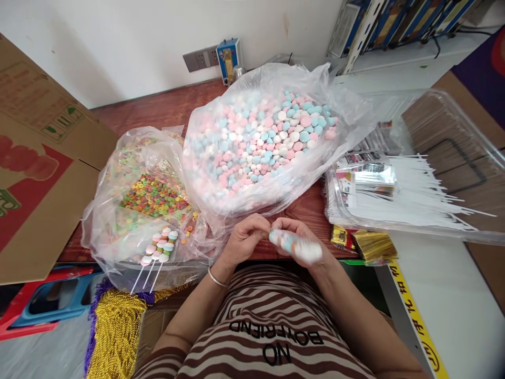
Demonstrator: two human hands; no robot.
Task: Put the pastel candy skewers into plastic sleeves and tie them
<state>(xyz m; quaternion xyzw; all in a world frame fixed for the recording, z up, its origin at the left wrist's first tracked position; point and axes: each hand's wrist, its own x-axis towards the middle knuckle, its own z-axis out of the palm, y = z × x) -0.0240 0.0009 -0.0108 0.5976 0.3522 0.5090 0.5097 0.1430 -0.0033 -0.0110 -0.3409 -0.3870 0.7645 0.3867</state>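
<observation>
My right hand [296, 230] is closed round a blurred candy skewer [290, 243] of blue, orange and white pieces, which lies across the palm side towards the wrist. Close to the skewer's left end, the fingers of my left hand [251, 236] are pinched together; what is between them, if anything, is too small to make out. Behind both hands rests a large clear bag [252, 200] full of pink, blue and white candies [268, 142]. To the left, several finished candy skewers [161, 246] on white sticks lie on a plastic bag of small coloured candy rings [155, 197].
A clear plastic tray [335, 213] at right holds white sticks [418, 200] and small packets. Gold twist ties [374, 246] lie before it. Cardboard boxes [43, 158] flank the wooden table [165, 102]. Gold beaded strands [118, 331] hang at lower left.
</observation>
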